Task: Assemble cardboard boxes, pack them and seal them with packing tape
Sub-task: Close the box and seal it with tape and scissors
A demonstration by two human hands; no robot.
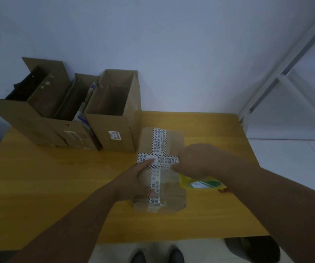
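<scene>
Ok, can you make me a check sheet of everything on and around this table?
Surface: yellow table.
Job's things: small box in the middle, closed, printed tape crossed over its top.
Clutter: three open boxes at the back left, one with a white label; yellow packet right of the small box.
Grips: left hand holds the small box's left side, thumb on the tape; right hand curled at the tape's right end, pinching or pressing unclear.
Cables: nothing seen.
Surroundings: pale wall, white frame at right, tiled floor, shoes below.
</scene>
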